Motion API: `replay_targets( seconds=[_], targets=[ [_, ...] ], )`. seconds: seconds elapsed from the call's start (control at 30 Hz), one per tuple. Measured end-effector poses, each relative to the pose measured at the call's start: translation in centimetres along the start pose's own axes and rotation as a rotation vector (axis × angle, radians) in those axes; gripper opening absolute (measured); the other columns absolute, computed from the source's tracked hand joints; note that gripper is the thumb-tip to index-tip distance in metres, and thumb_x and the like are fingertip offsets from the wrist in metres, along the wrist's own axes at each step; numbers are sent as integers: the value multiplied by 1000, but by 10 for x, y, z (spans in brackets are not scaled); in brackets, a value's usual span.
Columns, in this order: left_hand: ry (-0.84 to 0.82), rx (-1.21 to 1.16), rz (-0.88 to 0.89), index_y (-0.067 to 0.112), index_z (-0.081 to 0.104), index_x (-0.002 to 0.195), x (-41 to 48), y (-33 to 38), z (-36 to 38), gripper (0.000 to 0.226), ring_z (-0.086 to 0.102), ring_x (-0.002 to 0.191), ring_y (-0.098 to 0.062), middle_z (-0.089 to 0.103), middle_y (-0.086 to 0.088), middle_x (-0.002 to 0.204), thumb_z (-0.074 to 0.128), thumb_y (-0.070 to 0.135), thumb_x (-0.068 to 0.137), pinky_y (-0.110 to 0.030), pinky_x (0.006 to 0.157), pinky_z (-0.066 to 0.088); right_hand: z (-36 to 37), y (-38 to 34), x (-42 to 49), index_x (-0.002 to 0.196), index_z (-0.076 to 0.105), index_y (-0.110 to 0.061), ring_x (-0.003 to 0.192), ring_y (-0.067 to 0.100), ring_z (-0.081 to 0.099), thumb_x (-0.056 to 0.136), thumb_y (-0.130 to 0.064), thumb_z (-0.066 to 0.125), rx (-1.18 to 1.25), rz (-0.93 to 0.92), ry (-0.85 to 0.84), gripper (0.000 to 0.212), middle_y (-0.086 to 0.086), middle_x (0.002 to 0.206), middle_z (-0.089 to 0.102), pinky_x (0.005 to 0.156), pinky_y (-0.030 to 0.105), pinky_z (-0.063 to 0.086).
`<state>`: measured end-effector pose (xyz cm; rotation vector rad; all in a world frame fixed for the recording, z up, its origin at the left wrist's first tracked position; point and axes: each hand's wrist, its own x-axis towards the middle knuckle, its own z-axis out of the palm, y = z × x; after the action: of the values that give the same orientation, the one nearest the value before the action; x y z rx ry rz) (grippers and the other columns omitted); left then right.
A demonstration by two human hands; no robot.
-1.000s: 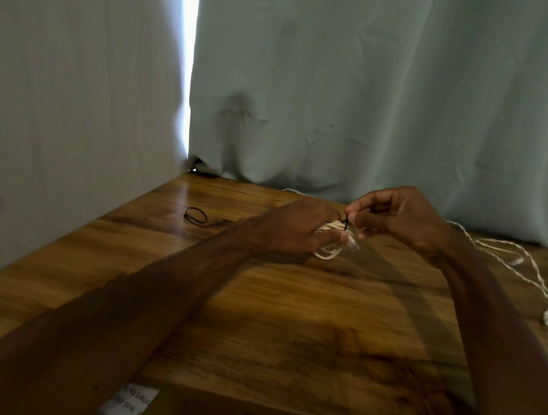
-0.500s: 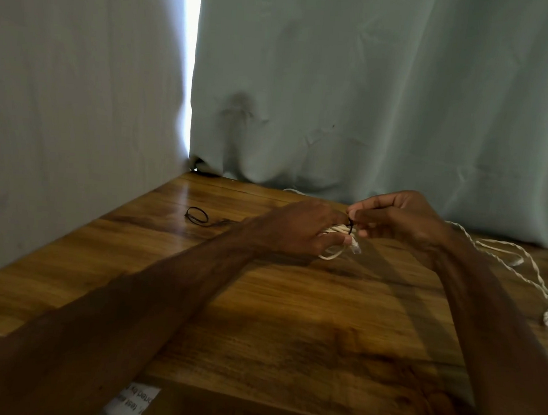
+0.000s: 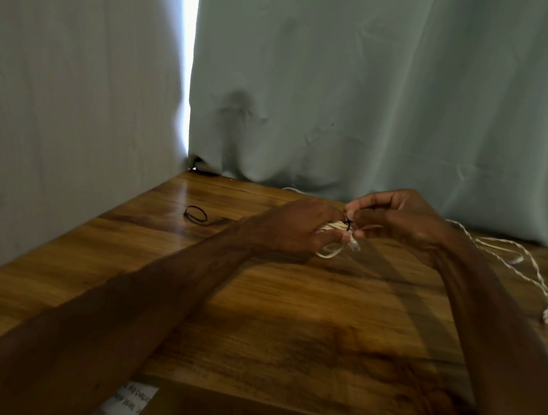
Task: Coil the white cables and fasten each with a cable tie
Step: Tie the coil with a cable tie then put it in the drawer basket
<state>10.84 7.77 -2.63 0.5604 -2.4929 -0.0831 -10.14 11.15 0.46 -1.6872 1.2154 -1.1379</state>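
My left hand (image 3: pixel 298 228) grips a coiled white cable (image 3: pixel 333 240) just above the wooden table (image 3: pixel 292 304), fingers curled round the bundle. A black cable tie (image 3: pixel 348 225) wraps the coil at its right side. My right hand (image 3: pixel 397 219) pinches that tie between thumb and fingertips, touching my left hand. A clear plug end (image 3: pixel 354 245) sticks out below the coil. Most of the coil is hidden inside my left hand.
A second black cable tie (image 3: pixel 196 214), looped, lies on the table at the back left. Loose twisted white cables (image 3: pixel 520 257) trail over the right side. Grey curtains (image 3: pixel 337 99) hang close behind and to the left. A printed paper (image 3: pixel 129 402) shows below the front edge.
My right hand's fingers have shifted slightly on the tie, staying pressed against the coil. Both hands remain in nearly the same place.
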Motion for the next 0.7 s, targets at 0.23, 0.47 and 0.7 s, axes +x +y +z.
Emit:
replay_targets(
  seconds=[0.23, 0.47, 0.7],
  targets=[
    [-4, 19, -29, 45, 56, 86, 0, -2, 1, 20, 56, 64, 5, 54, 23, 69, 57, 34, 102, -19, 61, 35, -2, -1, -1, 101, 75, 4, 82, 25, 76, 82, 3, 74, -34, -6, -16, 19, 17, 97, 78, 70, 29, 64],
    [-21, 31, -53, 18, 75, 100, 2, -6, 4, 32, 61, 69, -5, 67, 10, 78, 52, 41, 100, -26, 63, 44, -2, -2, -5, 97, 75, -1, 81, 18, 74, 87, 1, 70, -2, 44, -64, 11, 12, 91, 78, 70, 29, 64],
    [-39, 21, -20, 20, 74, 100, 2, -3, 1, 22, 60, 69, 0, 61, 18, 74, 57, 35, 102, -21, 63, 41, -5, -2, -7, 101, 73, 2, 79, 17, 75, 88, 3, 68, 28, 74, -87, 14, 10, 92, 78, 67, 25, 62]
  ],
)
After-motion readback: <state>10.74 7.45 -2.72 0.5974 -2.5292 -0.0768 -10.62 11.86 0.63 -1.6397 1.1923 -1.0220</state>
